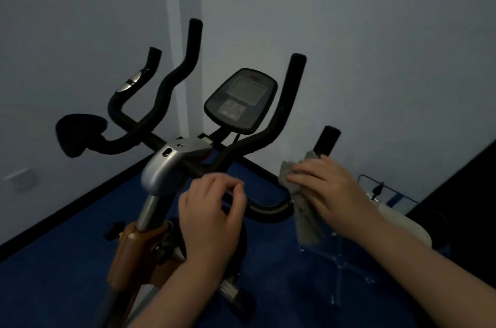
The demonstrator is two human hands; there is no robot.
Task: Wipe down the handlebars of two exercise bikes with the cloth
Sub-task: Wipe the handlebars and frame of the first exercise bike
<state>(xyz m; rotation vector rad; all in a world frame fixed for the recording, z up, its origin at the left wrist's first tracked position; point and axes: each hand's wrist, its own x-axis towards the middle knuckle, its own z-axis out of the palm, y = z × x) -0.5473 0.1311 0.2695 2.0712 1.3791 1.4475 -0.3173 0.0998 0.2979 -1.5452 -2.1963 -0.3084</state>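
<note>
I see the right hand (326,188) pressing the grey cloth (300,201) around the right end of the handlebars (268,213), fingers curled on it. The left hand (212,209) hangs loosely curled, holding nothing, just beside the bar. The console (241,99) stands between the upright grips, near the wall (389,46).

I stand in a dim corner of what looks like a small exercise room: an exercise bike (171,166) with black handlebars (268,123) and console (241,99), blue floor (67,260), plain pale walls (375,32).
</note>
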